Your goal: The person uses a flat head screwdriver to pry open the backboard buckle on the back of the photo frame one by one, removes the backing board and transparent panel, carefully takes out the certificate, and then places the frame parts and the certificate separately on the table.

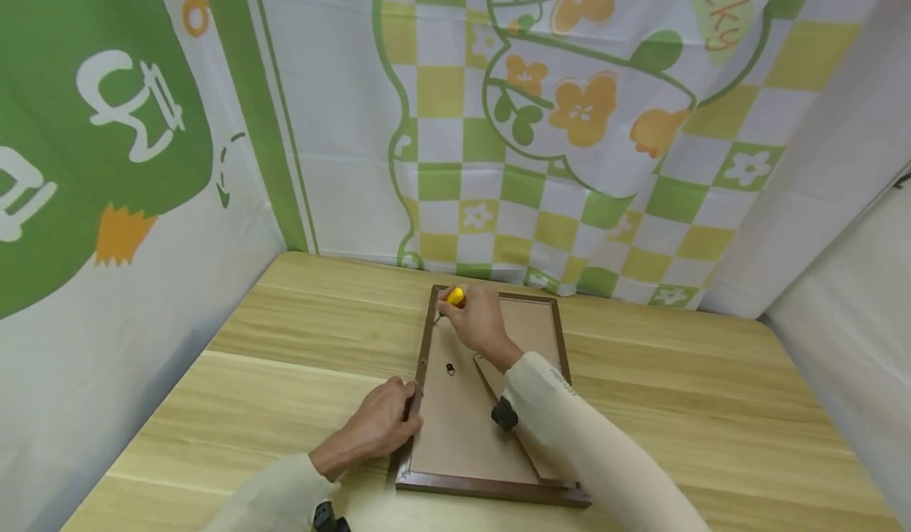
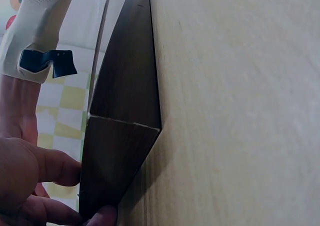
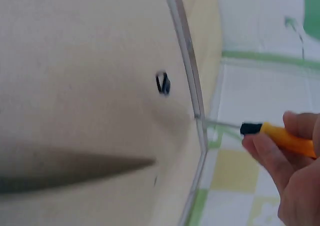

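Observation:
A brown picture frame (image 1: 491, 484) lies back side up on the table, its tan backing board (image 1: 455, 437) showing. My left hand (image 1: 380, 421) grips the frame's left side, and in the left wrist view its fingers (image 2: 57, 168) bear on the dark side wall. In my right hand (image 1: 482, 322) is a screwdriver with a yellow handle (image 3: 287, 138) and black collar. Its thin shaft reaches the frame's left rail near the far corner; the exact contact at the tip is blurred. A small black hanging hook (image 1: 450, 369) lies on the board.
A narrow stand flap (image 1: 523, 445) slants across the board, partly under my right forearm. The frame rests on a wood-grain table (image 1: 299, 342). Behind the table hangs a printed green and white curtain (image 1: 342, 121), with white cloth at both sides.

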The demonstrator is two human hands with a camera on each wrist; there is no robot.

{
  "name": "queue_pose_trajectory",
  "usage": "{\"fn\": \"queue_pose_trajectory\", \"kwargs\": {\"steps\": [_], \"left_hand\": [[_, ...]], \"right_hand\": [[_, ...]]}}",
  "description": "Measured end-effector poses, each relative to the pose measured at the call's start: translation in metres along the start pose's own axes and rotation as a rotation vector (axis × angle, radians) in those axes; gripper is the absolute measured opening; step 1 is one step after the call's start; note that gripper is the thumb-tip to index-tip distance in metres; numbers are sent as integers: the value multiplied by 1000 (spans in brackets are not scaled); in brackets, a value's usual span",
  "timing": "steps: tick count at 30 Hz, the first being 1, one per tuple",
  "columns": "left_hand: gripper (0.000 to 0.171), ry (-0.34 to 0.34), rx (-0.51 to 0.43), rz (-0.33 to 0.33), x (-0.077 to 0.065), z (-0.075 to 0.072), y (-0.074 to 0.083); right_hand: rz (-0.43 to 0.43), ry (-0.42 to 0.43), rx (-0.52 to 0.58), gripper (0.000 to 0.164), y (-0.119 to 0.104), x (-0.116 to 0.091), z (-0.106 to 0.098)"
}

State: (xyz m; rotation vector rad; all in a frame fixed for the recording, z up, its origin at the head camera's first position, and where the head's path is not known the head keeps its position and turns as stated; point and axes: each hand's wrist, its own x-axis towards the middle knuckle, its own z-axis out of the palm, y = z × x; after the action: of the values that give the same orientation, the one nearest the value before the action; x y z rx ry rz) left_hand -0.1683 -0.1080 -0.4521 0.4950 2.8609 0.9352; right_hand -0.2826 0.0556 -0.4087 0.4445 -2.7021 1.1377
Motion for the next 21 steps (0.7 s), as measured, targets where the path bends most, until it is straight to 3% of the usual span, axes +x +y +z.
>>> {"fn": "queue_pose_trajectory", "kwargs": {"steps": [2, 4, 5, 9, 12, 14, 17, 21], "left_hand": [[29, 3, 3, 2, 0, 1, 0], [34, 5, 6, -1, 1, 2, -1], [38, 6, 6, -2, 1, 2, -1], [50, 3, 11, -10, 1, 4, -1], [50, 4, 23, -12, 1, 4, -1], [49, 4, 28, -4, 2, 4, -1], [47, 0, 35, 4, 2, 3, -1], [35, -4, 34, 0, 3, 0, 0]], "right_hand": [[-34, 19, -49, 17, -4, -1, 3], [-12, 34, -23, 17, 1, -1, 3], [25, 34, 25, 16, 5, -1, 2], [240, -2, 392, 17, 35, -2, -5], [344, -24, 567, 20, 49, -2, -8], [316, -31, 527, 21, 46, 0, -8], [220, -17, 378, 18, 26, 6, -3], [76, 23, 99, 16, -1, 10, 8]]}}
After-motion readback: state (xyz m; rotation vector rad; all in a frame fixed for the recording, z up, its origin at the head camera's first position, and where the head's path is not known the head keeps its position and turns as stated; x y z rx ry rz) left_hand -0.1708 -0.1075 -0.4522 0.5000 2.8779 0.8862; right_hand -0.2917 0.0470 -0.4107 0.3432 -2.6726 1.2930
